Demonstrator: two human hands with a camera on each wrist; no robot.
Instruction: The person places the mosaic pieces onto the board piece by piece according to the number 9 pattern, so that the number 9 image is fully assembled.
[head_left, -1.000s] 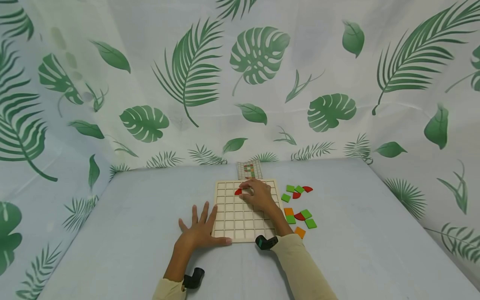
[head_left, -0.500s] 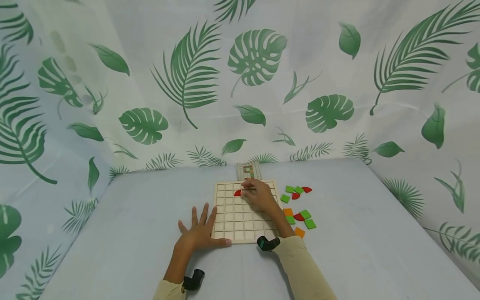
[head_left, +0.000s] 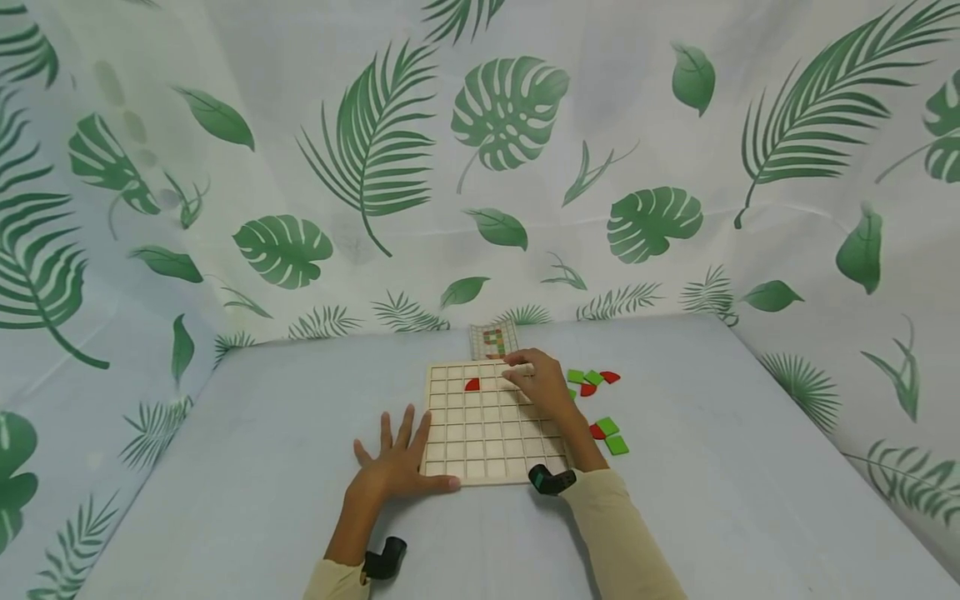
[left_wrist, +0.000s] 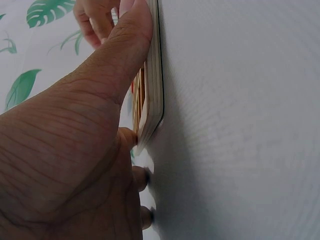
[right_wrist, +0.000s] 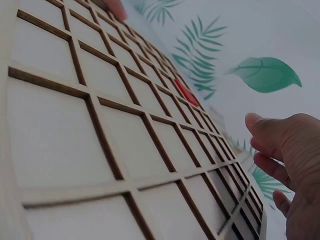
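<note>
A wooden grid board (head_left: 476, 450) lies on the table, its square cells bounded by thin raised strips. One red quarter-circle tile (head_left: 472, 384) sits in a cell near its far side, also visible as a red tile (right_wrist: 186, 93) in the right wrist view. My left hand (head_left: 393, 467) is spread at the board's near left corner; its thumb rests along the front edge (left_wrist: 156, 75). Above the far right part of the board is my right hand (head_left: 543, 387), fingers loosely bent and thumb apart from them, with nothing visible between them in the right wrist view.
Beyond the board lies a small gridded pattern card (head_left: 483, 340). Right of the board are loose tiles, among them a green square tile (head_left: 617, 445) and a red quarter-circle tile (head_left: 610, 377); my right forearm hides others. A leaf-printed cloth (head_left: 420, 258) stands behind the table.
My right hand has moved right, away from the red tile on the board, which now shows whole. Its forearm now covers the orange tiles. My left hand stays at the corner.
</note>
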